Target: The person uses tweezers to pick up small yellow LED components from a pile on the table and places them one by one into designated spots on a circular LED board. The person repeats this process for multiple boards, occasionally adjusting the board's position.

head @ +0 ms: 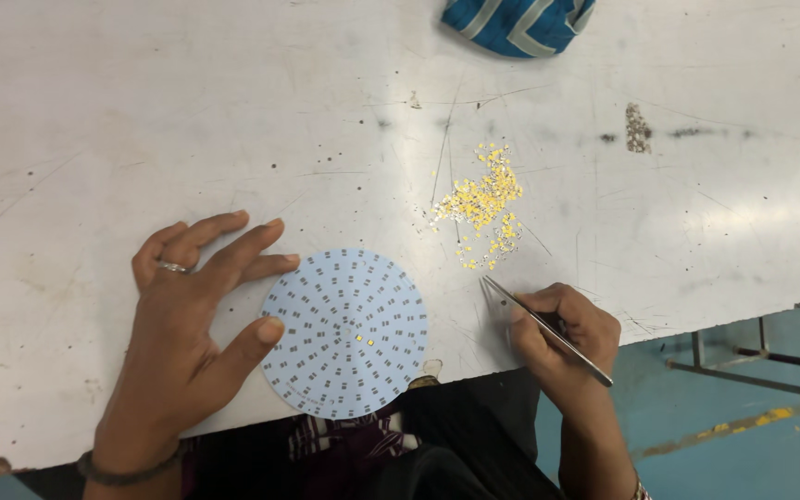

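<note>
A round pale-blue circuit board (344, 331) with rings of small pads lies at the near edge of the table. My left hand (187, 324), wearing a ring, rests beside it; the thumb and fingertips touch its left rim. My right hand (562, 333) grips thin metal tweezers (539, 324), whose tip points up-left toward a loose heap of tiny yellow chips (483, 204). The tip sits just below the heap and to the right of the board. A few chips sit on the board near its centre.
The scratched white table (141, 139) ends close to my body, and the board overhangs that edge slightly. A blue striped cloth bundle (518, 23) lies at the far edge. A small grey speck pile (638, 128) sits to the right. Blue floor with metal legs shows at the lower right.
</note>
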